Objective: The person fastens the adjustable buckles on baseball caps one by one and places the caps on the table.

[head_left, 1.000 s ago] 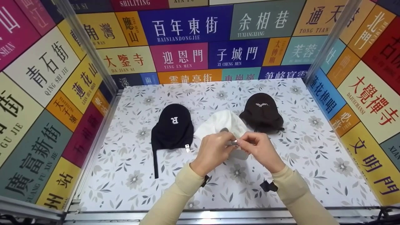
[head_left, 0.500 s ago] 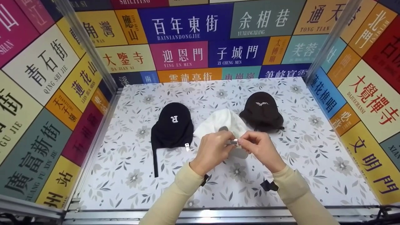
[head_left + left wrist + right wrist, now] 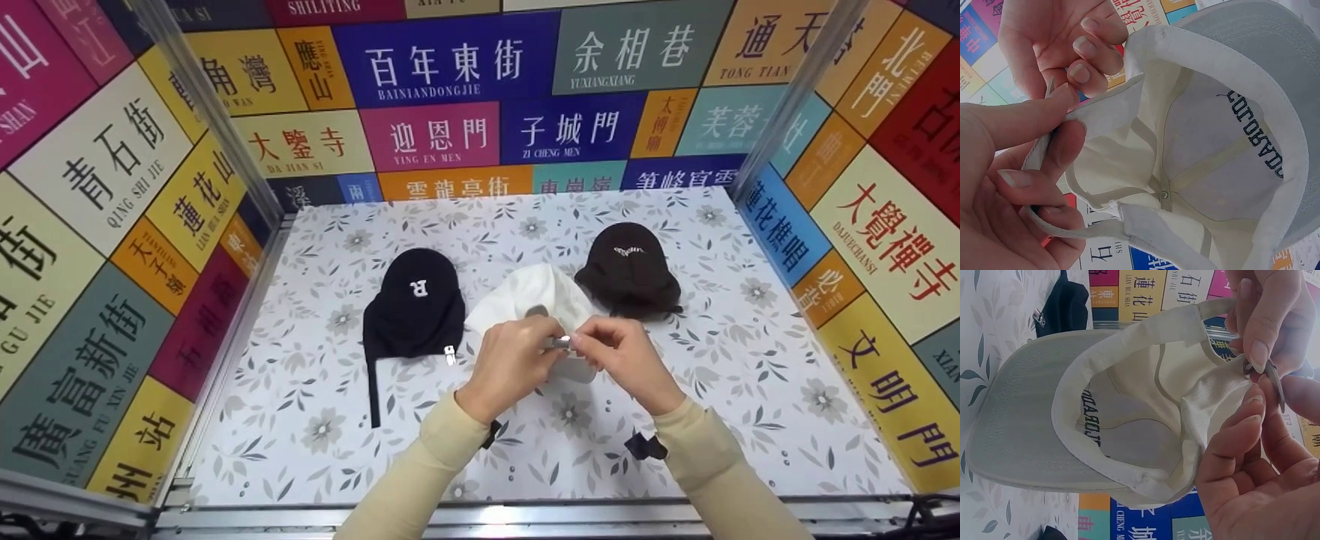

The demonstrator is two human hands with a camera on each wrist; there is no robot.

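A white cap (image 3: 536,289) is held up over the table, its grey brim (image 3: 1033,422) toward the person and its hollow inside showing in both wrist views. Dark lettering (image 3: 1255,135) runs along the inside of its front. My left hand (image 3: 517,360) pinches the cap's back strap (image 3: 1081,230), which loops through the fingers. From the other side, my right hand (image 3: 626,356) pinches the strap's end between thumb and fingertips, close against the left fingertips. A small metal buckle (image 3: 1248,368) shows at the left fingertips; the fingers partly hide it.
To the left lies a black cap (image 3: 416,300) with a white letter, its strap stretched toward the front edge and a metal clasp (image 3: 450,355) beside it. A dark brown cap (image 3: 630,270) lies behind to the right. Sign-printed panels (image 3: 450,60) wall the floral table (image 3: 322,465).
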